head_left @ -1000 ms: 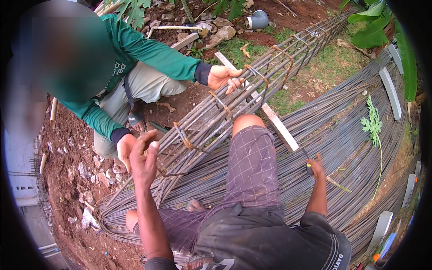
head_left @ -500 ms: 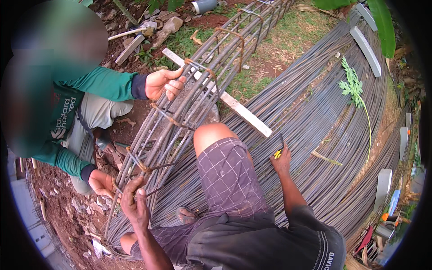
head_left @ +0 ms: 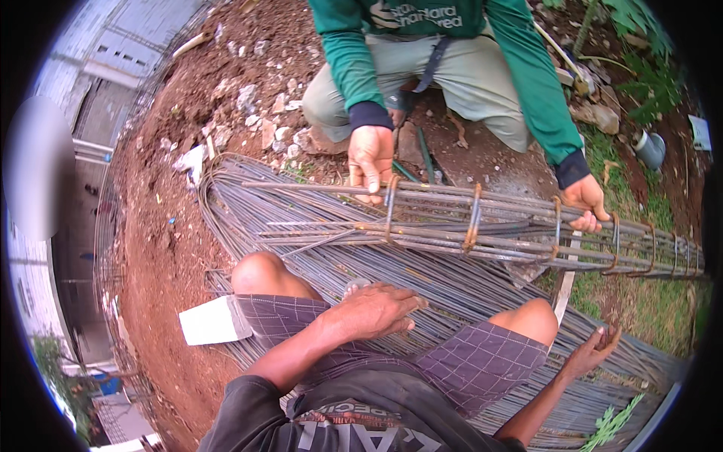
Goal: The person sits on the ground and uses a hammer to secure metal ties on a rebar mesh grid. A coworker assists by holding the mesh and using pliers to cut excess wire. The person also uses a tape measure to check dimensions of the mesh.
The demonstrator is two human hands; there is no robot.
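Note:
My left hand (head_left: 376,307) hovers above my lap, fingers stretched out and holding nothing, on the near side of a rebar cage (head_left: 472,224). Out to the right, my right hand (head_left: 595,350) is raised palm up over the loose rods; its fingers are partly bent and apart, and nothing shows in them. The cage lies across in front of me, long bars running through rusty square stirrups. A co-worker's hand (head_left: 369,160) touches its left end. The same person's other hand (head_left: 585,202) grips it further right.
A thick spread of steel rods (head_left: 452,290) lies under and around my legs. One pale wooden strip (head_left: 565,290) passes beneath the cage. By my left knee is a white block (head_left: 215,322). Rubble and bare soil (head_left: 181,203) lie left; a grey pipe (head_left: 649,149) is far right.
My view has swung round to the left. My left hand has come off the cage's end. The yellow-handled tool that was in my right hand no longer shows.

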